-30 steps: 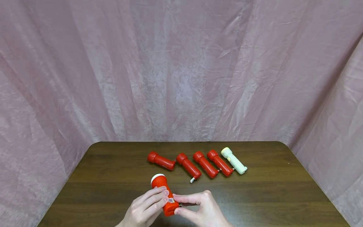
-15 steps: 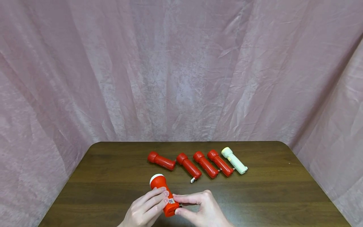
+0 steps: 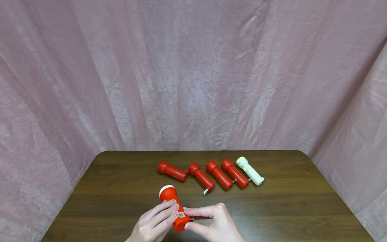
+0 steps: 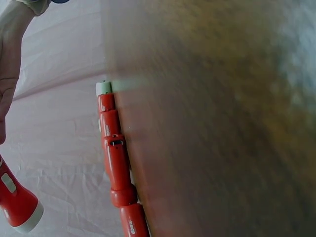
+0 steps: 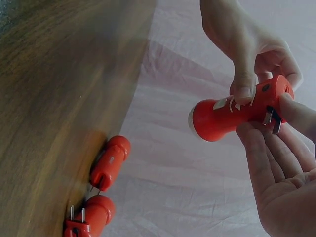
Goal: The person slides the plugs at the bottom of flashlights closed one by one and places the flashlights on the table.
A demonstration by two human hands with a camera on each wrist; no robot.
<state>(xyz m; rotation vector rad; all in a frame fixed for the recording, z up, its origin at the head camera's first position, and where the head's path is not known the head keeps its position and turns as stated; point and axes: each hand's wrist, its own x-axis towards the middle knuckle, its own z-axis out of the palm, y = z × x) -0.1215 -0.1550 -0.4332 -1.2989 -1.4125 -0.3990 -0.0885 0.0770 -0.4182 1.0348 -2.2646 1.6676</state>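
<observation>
Over the last second very little has changed under you: the red flashlight (image 5: 229,118) has shifted a touch, its white-rimmed head now a hair further to your left, while both hands keep their places on it. Your left hand (image 3: 152,223) wraps the body, thumb and fingers curled round it, and your right hand (image 3: 213,220) pinches the tail end between thumb and fingers, right by the plug prongs (image 5: 277,123), which stand out from the body in the right wrist view. The flashlight is at the near side of the counter (image 3: 287,208), tilted with its head away from you, and appears held up off the surface. So small a shift suggests fine work at the plug rather than carrying; whether the prongs themselves have turned, you cannot tell from these views. The row beyond has stayed put: four other red flashlights (image 3: 201,178) and one pale green flashlight (image 3: 251,173), prongs showing on some of them. Judged from this, the step in hand is unfinished, and your steady left grip seems to be what lets the right fingers work.
</observation>
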